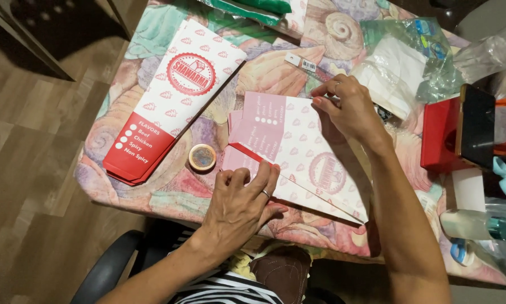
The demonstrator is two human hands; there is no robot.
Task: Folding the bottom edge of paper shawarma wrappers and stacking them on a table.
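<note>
A: What is held by the left hand (239, 202)?
B: The near edge of the flat paper box (298, 155) on the table (168, 191) is pinched by it.
A: And the right hand (348, 107)?
B: The far edge is pinched. A small tape roll (202, 157) is seen just beside the box.

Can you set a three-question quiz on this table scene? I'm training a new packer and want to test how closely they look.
1. True or false: both hands touch the flat paper sleeve being folded.
2. What lies nearest the left hand: A) small round tin B) red box C) bottle?
3. Fill in: the stack of unfolded sleeves lies to the ___ of the folded one in the picture.

Key: 1 true; the right hand presses its top edge. 2 A. 3 left.
</note>
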